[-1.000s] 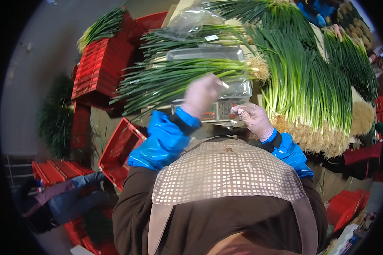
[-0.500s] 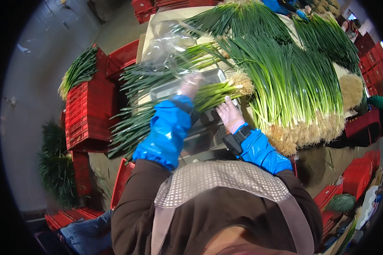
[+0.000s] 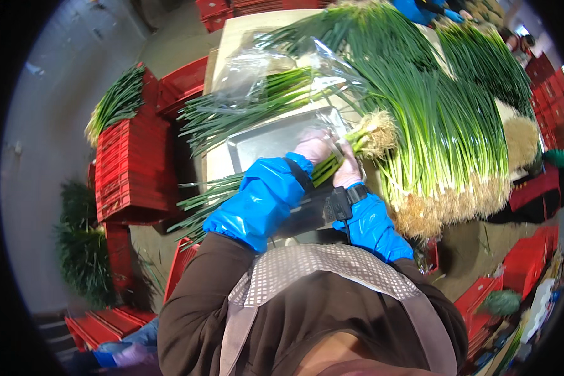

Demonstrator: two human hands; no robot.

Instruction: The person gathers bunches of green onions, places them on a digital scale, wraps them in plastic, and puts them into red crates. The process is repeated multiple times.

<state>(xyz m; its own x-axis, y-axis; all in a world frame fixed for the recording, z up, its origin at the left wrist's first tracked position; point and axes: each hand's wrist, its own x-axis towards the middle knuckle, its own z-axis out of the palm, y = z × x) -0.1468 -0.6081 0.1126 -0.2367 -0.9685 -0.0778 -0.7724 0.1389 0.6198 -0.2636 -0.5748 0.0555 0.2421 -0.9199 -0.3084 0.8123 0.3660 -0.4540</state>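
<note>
A bunch of green onions (image 3: 360,135) slants over a metal tray (image 3: 257,143), its pale roots toward the right and its green leaves trailing left past my left forearm. My left hand (image 3: 313,146), in a thin clear glove, is closed on the stems. Close beside it, nearer the roots, my right hand (image 3: 349,169) wraps the same bunch; part of its fingers is hidden behind the stems. Clear plastic film shows around my fingers. Beyond the tray lies another bunch of green onions (image 3: 288,86), partly under a clear plastic bag (image 3: 247,72).
A wide pile of green onions (image 3: 445,125) covers the table's right side, roots toward me. More green onions (image 3: 351,31) lie at the far side. Red crates (image 3: 128,172) stand on the left, with green onions (image 3: 119,97) on top. A co-worker's blue-sleeved arm (image 3: 420,9) shows at the far right.
The bunch has shifted right. My left hand has slid right along the stems toward the roots, and my right hand has gone from spread fingers to wrapping the bunch.
</note>
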